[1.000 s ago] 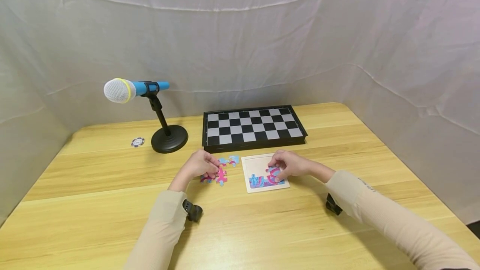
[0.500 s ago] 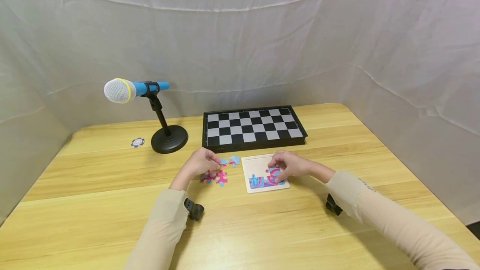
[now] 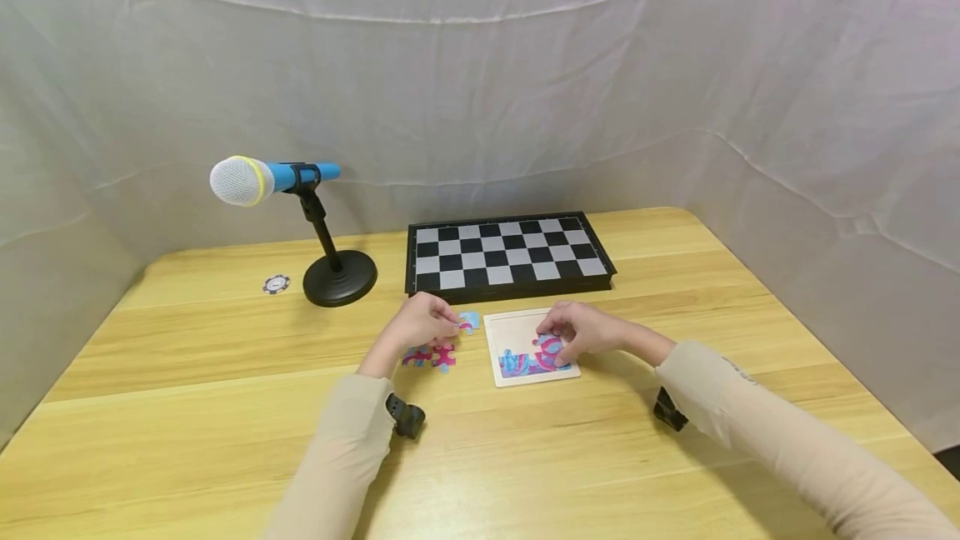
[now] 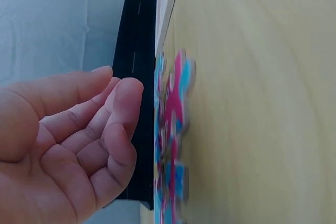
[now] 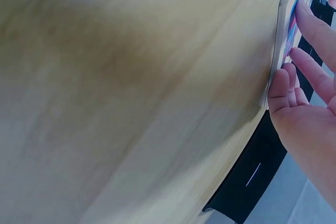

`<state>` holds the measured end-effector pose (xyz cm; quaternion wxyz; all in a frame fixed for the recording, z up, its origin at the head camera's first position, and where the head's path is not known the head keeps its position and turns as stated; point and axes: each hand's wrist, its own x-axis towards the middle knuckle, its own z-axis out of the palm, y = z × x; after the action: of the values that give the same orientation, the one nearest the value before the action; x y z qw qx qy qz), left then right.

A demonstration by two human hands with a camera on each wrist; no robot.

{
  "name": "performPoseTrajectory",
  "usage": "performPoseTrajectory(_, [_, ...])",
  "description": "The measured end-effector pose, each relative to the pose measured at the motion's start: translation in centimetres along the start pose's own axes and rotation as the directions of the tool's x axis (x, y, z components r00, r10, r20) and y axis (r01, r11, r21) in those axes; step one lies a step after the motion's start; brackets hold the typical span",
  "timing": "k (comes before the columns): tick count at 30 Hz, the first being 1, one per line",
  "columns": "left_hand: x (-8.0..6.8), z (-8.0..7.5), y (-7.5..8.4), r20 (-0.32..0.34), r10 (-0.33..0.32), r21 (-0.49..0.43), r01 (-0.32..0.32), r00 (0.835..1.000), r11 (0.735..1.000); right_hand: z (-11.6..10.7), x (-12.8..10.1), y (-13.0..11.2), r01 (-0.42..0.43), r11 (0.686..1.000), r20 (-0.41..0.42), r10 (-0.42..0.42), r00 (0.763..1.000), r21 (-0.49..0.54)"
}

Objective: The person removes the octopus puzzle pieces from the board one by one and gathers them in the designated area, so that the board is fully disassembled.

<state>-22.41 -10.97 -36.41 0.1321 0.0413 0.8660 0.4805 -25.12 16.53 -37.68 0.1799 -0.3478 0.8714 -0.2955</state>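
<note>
Left hand hovers, loosely curled (image 3: 420,323), just above loose pink-and-blue jigsaw pieces (image 3: 444,357) on the yellow wooden tabletop (image 3: 495,465) | right hand (image 3: 587,332) has thumb and fingers spread apart, touching blue-and-purple jigsaw pieces (image 3: 519,364) laid in a square cream tray (image 3: 513,327) | I see a black-and-white checkered board (image 3: 506,252) lying just behind the tray.

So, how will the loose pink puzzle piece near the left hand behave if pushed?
The pink piece is probably stiff: its edge looks thick in the left wrist view. Lying flat on the smooth-looking table, it would likely slide rather than roll. Its knobs might snag the multicoloured piece close beside it.
</note>
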Motion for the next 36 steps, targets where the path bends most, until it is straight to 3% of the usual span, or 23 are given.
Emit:
performPoseTrajectory(6, [0.3, 0.7, 0.8, 0.017, 0.001, -0.005, -0.001, 1.0, 1.0, 0.0, -0.1, 0.0, 0.003, 1.0, -0.004, -0.003, 1.0, -0.002])
performPoseTrajectory(13, [0.7, 1.8, 1.3, 0.036, 0.052, -0.021, -0.052, 0.998, 0.998, 0.2, -0.4, 0.0, 0.025, 1.0, -0.022, -0.024, 0.999, 0.01])
performPoseTrajectory(23, [1.4, 3.1, 2.2, 0.075, 0.067, -0.006, -0.067, 0.995, 0.998, 0.1, -0.6, 0.2, -0.044, 0.999, -0.06, 0.043, 0.997, -0.006])
performPoseTrajectory(36, [2.2, 4.6, 3.0, 0.139, 0.08, -0.004, -0.08, 0.987, 0.997, -0.2, -0.7, 1.0, -0.037, 0.999, -0.037, 0.036, 0.999, -0.027])
